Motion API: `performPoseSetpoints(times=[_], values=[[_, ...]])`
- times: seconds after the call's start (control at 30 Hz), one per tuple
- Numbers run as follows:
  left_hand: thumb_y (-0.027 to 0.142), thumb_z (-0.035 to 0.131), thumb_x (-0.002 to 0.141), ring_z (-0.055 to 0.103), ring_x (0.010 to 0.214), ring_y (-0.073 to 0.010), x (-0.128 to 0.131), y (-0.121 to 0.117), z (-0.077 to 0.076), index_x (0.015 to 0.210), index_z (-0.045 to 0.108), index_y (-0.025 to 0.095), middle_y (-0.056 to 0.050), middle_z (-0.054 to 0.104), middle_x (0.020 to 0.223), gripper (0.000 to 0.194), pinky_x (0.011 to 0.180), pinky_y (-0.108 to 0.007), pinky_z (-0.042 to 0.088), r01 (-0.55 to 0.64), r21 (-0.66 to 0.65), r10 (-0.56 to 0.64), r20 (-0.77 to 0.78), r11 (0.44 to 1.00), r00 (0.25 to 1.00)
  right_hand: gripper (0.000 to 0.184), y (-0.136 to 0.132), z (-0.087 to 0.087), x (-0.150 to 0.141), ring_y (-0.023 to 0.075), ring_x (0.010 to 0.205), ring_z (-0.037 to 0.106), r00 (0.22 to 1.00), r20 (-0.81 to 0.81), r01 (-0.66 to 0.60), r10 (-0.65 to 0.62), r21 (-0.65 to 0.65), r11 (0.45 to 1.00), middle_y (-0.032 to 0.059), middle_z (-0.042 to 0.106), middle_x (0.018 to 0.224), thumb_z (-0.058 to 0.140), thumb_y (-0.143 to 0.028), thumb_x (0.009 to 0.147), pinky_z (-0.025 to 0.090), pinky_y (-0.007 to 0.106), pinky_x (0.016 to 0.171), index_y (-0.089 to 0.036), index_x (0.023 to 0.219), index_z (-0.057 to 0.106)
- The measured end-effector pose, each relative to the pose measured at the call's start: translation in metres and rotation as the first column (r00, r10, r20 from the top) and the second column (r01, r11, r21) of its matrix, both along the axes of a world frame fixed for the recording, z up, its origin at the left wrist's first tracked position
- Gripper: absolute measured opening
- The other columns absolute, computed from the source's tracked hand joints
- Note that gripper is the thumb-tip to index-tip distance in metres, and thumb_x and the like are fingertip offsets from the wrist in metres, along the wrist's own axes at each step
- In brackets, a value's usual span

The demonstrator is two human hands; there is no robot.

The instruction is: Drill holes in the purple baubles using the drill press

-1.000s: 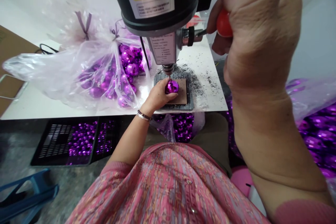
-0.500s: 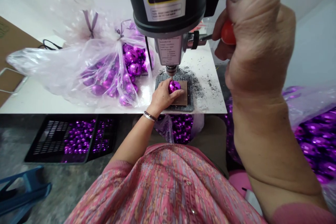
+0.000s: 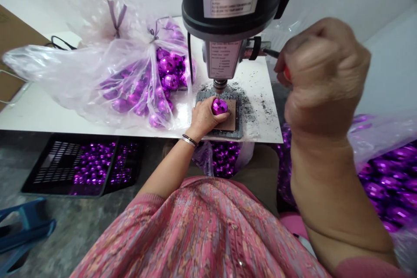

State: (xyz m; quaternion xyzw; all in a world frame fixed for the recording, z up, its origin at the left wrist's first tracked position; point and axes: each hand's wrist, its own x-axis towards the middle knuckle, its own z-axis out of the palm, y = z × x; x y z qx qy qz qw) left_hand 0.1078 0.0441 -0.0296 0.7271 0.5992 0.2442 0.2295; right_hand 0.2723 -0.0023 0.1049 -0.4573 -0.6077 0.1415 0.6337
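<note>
My left hand (image 3: 204, 116) grips a shiny purple mirror ball (image 3: 220, 106) between thumb and fingers. The ball rests on a small brown board (image 3: 230, 118) on the grey base plate (image 3: 239, 128) of a drill press (image 3: 228, 4). Just above the ball is the drill's chuck (image 3: 220, 84); whether the bit touches the ball I cannot tell. My right hand (image 3: 325, 78), slightly blurred, is closed round the red knob (image 3: 287, 73) of the drill press lever (image 3: 271, 53), to the right of the machine.
A clear plastic bag (image 3: 81, 78) of purple balls lies on the white table (image 3: 65, 125). Dark shavings (image 3: 257, 100) surround the base plate. Below are a black crate (image 3: 48, 165) and an open bag (image 3: 224, 158) of balls. More balls (image 3: 391, 182) lie at right, a blue stool (image 3: 29, 226) at lower left.
My right hand has come down with the lever knob. My left hand still holds the ball under the chuck. The whole view has shifted a little.
</note>
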Motion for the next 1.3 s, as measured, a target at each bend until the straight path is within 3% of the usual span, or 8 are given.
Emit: performPoseSetpoints(times=[0.13,0.3,0.53,0.83,1.17,1.23,1.3], values=[[0.039,0.087,0.075,0.064,0.098,-0.0294,0.0,0.0,-0.001,0.098,0.069,0.023,-0.006,0.073,0.097,0.033,0.088,-0.04,0.049,0.003,0.013,-0.003,0.008,1.0,1.0,0.018,-0.008,-0.01,-0.003,0.0051,0.061,0.039,0.999,-0.012,0.033,-0.033,0.01,0.999,-0.0006,0.045,0.061,0.052,-0.023,0.081,0.035,0.023,0.06,-0.016,0.065,0.049],[0.038,0.087,0.075,0.065,0.103,-0.0302,0.001,0.0,-0.002,0.106,0.07,0.023,-0.007,0.074,0.104,0.038,0.091,-0.04,0.048,-0.011,0.008,0.011,0.017,1.0,1.0,0.02,-0.012,-0.02,-0.003,0.0032,0.06,0.039,1.0,0.022,0.014,-0.015,0.037,0.999,-0.0021,0.045,0.061,0.054,-0.022,0.085,0.036,0.02,0.06,-0.016,0.066,0.052],[0.039,0.086,0.077,0.065,0.098,-0.0285,0.0,0.0,-0.004,0.103,0.071,0.022,-0.005,0.073,0.095,0.035,0.092,-0.04,0.048,-0.009,-0.015,0.01,0.056,1.0,0.998,0.024,-0.012,-0.029,0.001,-0.0014,0.062,0.042,0.996,0.092,-0.004,-0.005,0.091,0.996,-0.0028,0.047,0.064,0.052,-0.022,0.09,0.035,0.014,0.063,-0.012,0.068,0.055],[0.039,0.089,0.075,0.061,0.118,-0.0322,0.001,0.001,-0.017,0.12,0.071,0.02,-0.009,0.074,0.122,0.052,0.107,-0.044,0.044,-0.04,0.045,0.038,0.053,0.998,0.998,0.027,-0.005,-0.056,0.002,0.0017,0.065,0.049,0.994,0.096,0.023,-0.047,0.24,0.971,-0.0014,0.055,0.068,0.053,-0.028,0.094,0.04,0.018,0.064,-0.013,0.074,0.061],[0.039,0.087,0.078,0.063,0.117,-0.0289,0.001,0.0,-0.017,0.12,0.072,0.023,-0.006,0.074,0.122,0.048,0.104,-0.039,0.046,-0.051,0.065,0.052,-0.006,0.997,0.999,0.034,-0.001,-0.085,-0.002,0.0011,0.067,0.048,0.991,0.105,0.05,-0.084,0.295,0.954,-0.0005,0.053,0.07,0.05,-0.036,0.101,0.04,0.017,0.065,-0.012,0.08,0.06],[0.038,0.087,0.078,0.064,0.115,-0.0286,0.001,-0.001,-0.018,0.119,0.073,0.022,-0.006,0.075,0.119,0.046,0.103,-0.039,0.046,-0.05,0.076,0.051,-0.016,0.996,0.999,0.039,-0.003,-0.082,-0.003,0.0002,0.066,0.048,0.993,0.093,0.039,-0.069,0.294,0.955,-0.0004,0.054,0.071,0.048,-0.039,0.103,0.04,0.015,0.064,-0.01,0.08,0.059],[0.039,0.088,0.077,0.065,0.114,-0.0288,0.001,-0.001,-0.018,0.119,0.073,0.022,-0.006,0.075,0.118,0.048,0.102,-0.039,0.047,-0.047,0.08,0.049,-0.014,0.996,0.999,0.042,-0.004,-0.068,-0.002,-0.0008,0.066,0.048,0.995,0.088,0.028,-0.054,0.273,0.962,-0.0006,0.054,0.07,0.048,-0.041,0.103,0.039,0.014,0.064,-0.01,0.077,0.059]])
